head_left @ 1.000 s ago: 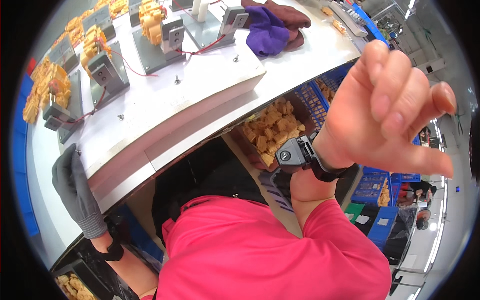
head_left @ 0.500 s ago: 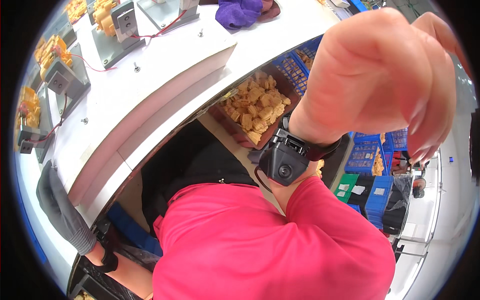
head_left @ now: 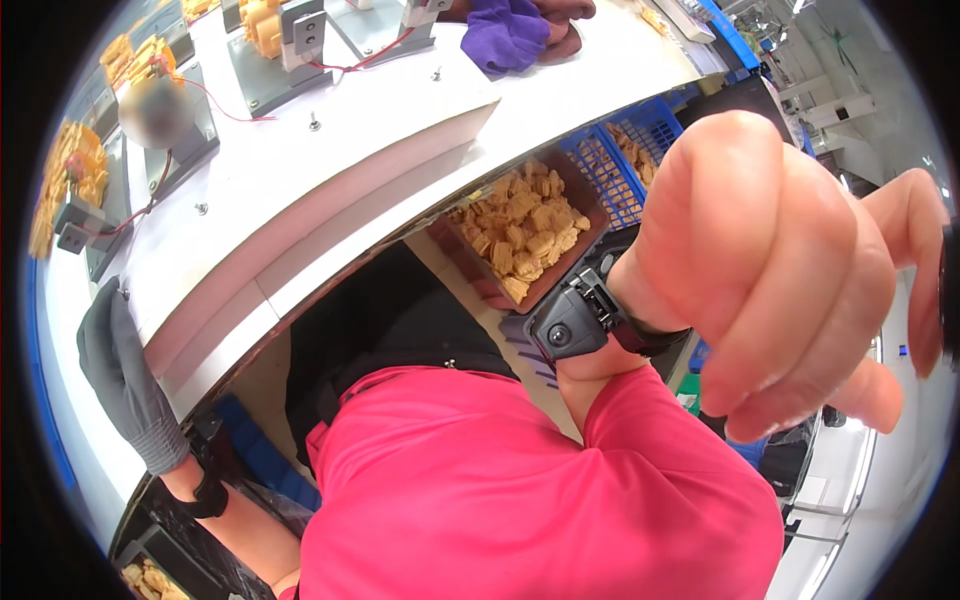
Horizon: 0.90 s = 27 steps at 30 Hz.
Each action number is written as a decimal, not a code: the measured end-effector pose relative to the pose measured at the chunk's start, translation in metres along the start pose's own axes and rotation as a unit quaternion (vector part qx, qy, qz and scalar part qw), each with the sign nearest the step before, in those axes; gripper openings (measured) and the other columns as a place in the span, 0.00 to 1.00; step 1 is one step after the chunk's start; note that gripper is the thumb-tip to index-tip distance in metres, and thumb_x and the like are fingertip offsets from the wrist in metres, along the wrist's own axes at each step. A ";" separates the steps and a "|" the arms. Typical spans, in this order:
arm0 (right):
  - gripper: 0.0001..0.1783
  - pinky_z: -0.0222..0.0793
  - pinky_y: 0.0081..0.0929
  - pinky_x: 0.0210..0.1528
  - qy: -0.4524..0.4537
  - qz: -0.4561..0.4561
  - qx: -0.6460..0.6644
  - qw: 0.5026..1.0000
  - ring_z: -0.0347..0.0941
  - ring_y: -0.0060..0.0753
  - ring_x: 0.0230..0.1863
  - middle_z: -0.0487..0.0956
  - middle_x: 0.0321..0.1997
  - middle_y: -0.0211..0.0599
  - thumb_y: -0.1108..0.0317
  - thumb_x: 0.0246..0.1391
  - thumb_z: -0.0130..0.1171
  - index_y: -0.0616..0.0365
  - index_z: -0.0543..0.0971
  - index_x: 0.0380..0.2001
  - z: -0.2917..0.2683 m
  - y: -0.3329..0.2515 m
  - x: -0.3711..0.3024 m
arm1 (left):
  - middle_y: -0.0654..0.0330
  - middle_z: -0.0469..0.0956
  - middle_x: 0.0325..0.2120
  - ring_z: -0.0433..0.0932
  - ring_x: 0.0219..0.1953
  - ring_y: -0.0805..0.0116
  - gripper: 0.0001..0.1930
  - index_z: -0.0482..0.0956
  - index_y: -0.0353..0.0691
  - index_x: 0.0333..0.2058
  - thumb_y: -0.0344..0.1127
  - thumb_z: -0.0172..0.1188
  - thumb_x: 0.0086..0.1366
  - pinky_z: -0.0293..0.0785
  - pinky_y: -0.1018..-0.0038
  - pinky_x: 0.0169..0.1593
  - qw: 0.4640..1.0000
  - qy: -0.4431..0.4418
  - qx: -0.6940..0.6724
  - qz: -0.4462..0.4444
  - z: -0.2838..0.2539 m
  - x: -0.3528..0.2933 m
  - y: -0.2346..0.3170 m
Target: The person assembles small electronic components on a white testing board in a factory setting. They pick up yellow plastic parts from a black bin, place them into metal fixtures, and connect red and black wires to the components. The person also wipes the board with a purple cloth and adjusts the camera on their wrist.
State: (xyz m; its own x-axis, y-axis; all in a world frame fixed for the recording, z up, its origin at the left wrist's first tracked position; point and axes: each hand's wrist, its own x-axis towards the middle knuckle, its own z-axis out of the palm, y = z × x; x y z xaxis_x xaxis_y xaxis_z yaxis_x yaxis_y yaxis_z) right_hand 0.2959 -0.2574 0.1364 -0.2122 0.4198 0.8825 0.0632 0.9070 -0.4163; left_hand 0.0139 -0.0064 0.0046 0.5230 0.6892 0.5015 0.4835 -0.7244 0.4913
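My left hand (head_left: 120,375), in a dark grey glove, rests at the near left edge of the white table (head_left: 375,130). Its fingers look stretched out, and I see nothing in them. Bare and large in the picture, my right hand (head_left: 775,280) is raised close to the camera. Several of its fingers are curled in, while others reach toward a black edge (head_left: 950,300) at the right rim. Whatever lies between them is hidden. A strap with a black camera-like device (head_left: 572,318) sits on my right wrist.
Grey metal fixtures (head_left: 270,75) with yellow-tan parts and red wires stand along the table's far left. A purple cloth (head_left: 505,35) lies farther back. Under the table edge are a brown bin (head_left: 590,235) of tan pieces and blue crates (head_left: 615,185).
The view has shifted, so the table and bins appear farther right and lower. My right hand's fingers show more curled and lower. My gloved left hand appears slightly higher along the table edge.
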 end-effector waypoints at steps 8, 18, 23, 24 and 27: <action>0.32 0.63 0.23 0.37 -0.010 0.018 -0.049 0.999 0.74 0.21 0.24 0.79 0.22 0.24 0.35 0.58 0.51 0.53 0.64 0.46 -0.002 0.001 0.000 | 0.54 0.76 0.45 0.74 0.48 0.64 0.16 0.76 0.33 0.49 0.36 0.47 0.71 0.66 0.71 0.55 1.000 0.005 -0.006 -0.011 0.002 0.001 0.002; 0.48 0.55 0.32 0.43 -0.042 0.074 -0.177 0.981 0.70 0.27 0.31 0.77 0.27 0.27 0.25 0.49 0.50 0.56 0.61 0.56 -0.004 0.004 -0.002 | 0.55 0.76 0.44 0.74 0.48 0.65 0.14 0.76 0.33 0.49 0.33 0.49 0.70 0.67 0.72 0.54 1.000 0.012 0.000 0.008 -0.001 0.003 0.005; 0.49 0.53 0.28 0.32 0.004 0.068 -0.178 0.982 0.63 0.26 0.22 0.74 0.20 0.33 0.21 0.49 0.41 0.58 0.64 0.53 0.005 0.019 0.002 | 0.61 0.77 0.42 0.73 0.47 0.70 0.15 0.75 0.34 0.51 0.35 0.54 0.69 0.67 0.71 0.56 0.873 0.249 -0.387 -0.159 -0.028 -0.003 0.032; 0.49 0.53 0.27 0.29 0.035 0.059 -0.175 0.982 0.62 0.26 0.20 0.73 0.19 0.34 0.21 0.49 0.38 0.58 0.65 0.51 0.006 0.023 -0.001 | 0.62 0.76 0.38 0.73 0.45 0.68 0.15 0.75 0.37 0.50 0.38 0.55 0.69 0.66 0.65 0.58 0.811 0.266 -0.508 -0.116 -0.044 -0.002 0.028; 0.48 0.52 0.24 0.21 0.122 0.058 -0.166 0.977 0.58 0.26 0.13 0.71 0.14 0.39 0.21 0.51 0.31 0.59 0.67 0.47 0.004 0.033 -0.013 | 0.71 0.76 0.32 0.71 0.43 0.72 0.12 0.78 0.48 0.45 0.43 0.57 0.67 0.65 0.66 0.55 0.685 0.112 -0.718 0.053 -0.095 -0.006 0.024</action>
State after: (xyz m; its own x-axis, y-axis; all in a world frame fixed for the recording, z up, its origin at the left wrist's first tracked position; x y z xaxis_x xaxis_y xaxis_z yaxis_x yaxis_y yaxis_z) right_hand 0.2968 -0.2328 0.1097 0.0507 0.4785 0.8766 0.3944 0.7968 -0.4578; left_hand -0.0446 -0.0262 0.0812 0.3031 0.7356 0.6058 -0.8212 -0.1210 0.5577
